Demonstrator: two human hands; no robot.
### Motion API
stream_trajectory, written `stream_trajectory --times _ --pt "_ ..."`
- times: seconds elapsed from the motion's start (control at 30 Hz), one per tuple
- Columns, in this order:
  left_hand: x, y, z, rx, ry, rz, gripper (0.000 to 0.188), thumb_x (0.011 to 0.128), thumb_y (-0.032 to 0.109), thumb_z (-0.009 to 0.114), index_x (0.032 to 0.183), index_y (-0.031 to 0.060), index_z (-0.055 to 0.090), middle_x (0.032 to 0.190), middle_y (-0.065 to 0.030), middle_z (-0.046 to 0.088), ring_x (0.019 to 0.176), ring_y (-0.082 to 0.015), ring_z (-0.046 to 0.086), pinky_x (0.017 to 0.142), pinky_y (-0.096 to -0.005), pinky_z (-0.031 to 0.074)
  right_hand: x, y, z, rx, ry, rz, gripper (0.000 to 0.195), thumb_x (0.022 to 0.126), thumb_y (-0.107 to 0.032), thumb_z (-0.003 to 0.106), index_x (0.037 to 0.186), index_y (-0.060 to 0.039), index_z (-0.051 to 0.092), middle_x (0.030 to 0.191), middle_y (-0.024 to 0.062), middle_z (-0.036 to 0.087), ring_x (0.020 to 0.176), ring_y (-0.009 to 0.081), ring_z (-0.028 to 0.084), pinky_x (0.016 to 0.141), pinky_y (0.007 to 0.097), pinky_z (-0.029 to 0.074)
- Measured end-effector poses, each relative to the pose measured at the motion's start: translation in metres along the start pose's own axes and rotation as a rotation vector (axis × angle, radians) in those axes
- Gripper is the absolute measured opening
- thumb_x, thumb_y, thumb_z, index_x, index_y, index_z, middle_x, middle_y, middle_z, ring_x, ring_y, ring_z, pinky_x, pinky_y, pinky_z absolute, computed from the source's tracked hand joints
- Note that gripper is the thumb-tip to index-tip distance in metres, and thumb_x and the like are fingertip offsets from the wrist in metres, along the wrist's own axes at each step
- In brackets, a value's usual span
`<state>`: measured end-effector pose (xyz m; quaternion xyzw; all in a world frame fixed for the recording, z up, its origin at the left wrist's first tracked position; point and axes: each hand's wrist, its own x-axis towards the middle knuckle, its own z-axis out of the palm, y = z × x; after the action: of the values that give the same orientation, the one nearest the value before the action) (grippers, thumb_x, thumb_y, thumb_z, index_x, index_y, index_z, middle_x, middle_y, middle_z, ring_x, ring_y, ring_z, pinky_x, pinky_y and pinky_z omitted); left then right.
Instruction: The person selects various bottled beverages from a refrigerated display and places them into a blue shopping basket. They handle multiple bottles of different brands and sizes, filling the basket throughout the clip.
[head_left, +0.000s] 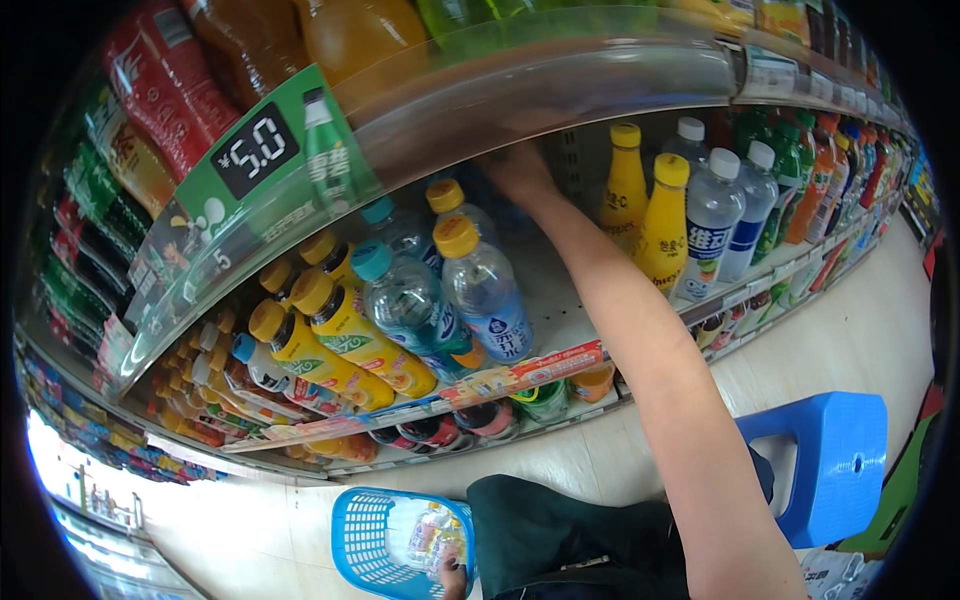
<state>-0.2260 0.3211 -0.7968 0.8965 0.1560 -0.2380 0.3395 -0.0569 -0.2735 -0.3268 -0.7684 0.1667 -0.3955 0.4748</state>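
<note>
My right hand (517, 172) reaches deep into a store shelf of bottled drinks; its fingers are in shadow under the upper shelf, so any hold is hidden. In front of it and to its left stand clear bottles with yellow caps (491, 307) and teal-capped bottles (409, 307). Yellow soda bottles (664, 225) stand to the right of the forearm. Low down, my left hand (453, 576) is at the right rim of a blue plastic basket (358, 544), touching or beside clear yellow-capped bottles (439, 534) lying inside; its grip is unclear.
An upper shelf edge (540, 82) with a green price sign (259, 154) overhangs my right hand. Yellow-labelled bottles (360, 337) fill the shelf at left. A blue plastic stool (840, 465) stands on the floor at right. More bottles line the bottom shelf (487, 420).
</note>
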Motion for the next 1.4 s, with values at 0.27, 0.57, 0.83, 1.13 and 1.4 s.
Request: stream_trajectory --times 0.27,0.57,0.83,1.13,1.4 --pt "-0.031 0.025 0.003 -0.003 0.159 0.184 0.031 0.075 0.002 0.058 0.105 -0.0021 0.054 0.097 -0.0161 0.06 0.089 -0.0272 0.059 0.082 -0.0365 0.045 -0.027 0.018 0.002 -0.154 0.233 -0.379 0.045 0.078 -0.016 0.062 0.117 -0.0002 0.046 0.102 0.0229 0.058 0.097 0.0378 0.055 0.083 0.0418 0.044" --pt "-0.051 0.051 0.001 -0.021 0.253 0.32 0.027 0.074 0.0 0.057 0.101 0.0014 0.055 0.093 -0.0149 0.06 0.088 -0.0292 0.058 0.08 -0.0377 0.044 -0.134 -0.015 -0.046 -0.081 0.345 -0.556 0.034 0.075 0.003 0.061 0.106 -0.0016 0.048 0.109 0.0151 0.051 0.108 0.0272 0.05 0.094 0.0339 0.037" --pt "-0.041 0.066 -0.003 -0.561 0.206 0.29 0.038 0.08 -0.005 0.047 0.118 -0.0035 0.047 0.113 -0.0163 0.054 0.107 -0.0269 0.051 0.095 -0.0349 0.038 -0.24 -0.079 -0.103 -0.021 0.372 -0.673 0.043 0.077 -0.026 0.07 0.104 -0.0028 0.046 0.103 0.0121 0.048 0.099 0.027 0.052 0.091 0.0437 0.041" --pt "-0.143 0.298 -0.068 -0.32 -0.57 1.23 0.071 0.07 0.024 0.072 0.128 0.0023 0.039 0.123 -0.0175 0.048 0.115 -0.0317 0.047 0.097 -0.0369 0.037 -0.323 -0.049 -0.024 0.574 -0.298 0.156 0.041 0.076 -0.024 0.072 0.098 -0.0018 0.046 0.091 0.0096 0.051 0.087 0.023 0.056 0.081 0.0379 0.046" --pt "-0.168 0.295 -0.061 -0.5 -0.581 0.929 0.074 0.067 0.023 0.076 0.124 -0.0011 0.036 0.105 -0.0219 0.057 0.096 -0.0339 0.059 0.081 -0.0368 0.047 -0.351 -0.034 0.051 0.674 -0.246 0.392 0.051 0.077 -0.011 0.065 0.12 -0.0008 0.038 0.107 0.0117 0.051 0.098 0.0223 0.054 0.086 0.0331 0.044"
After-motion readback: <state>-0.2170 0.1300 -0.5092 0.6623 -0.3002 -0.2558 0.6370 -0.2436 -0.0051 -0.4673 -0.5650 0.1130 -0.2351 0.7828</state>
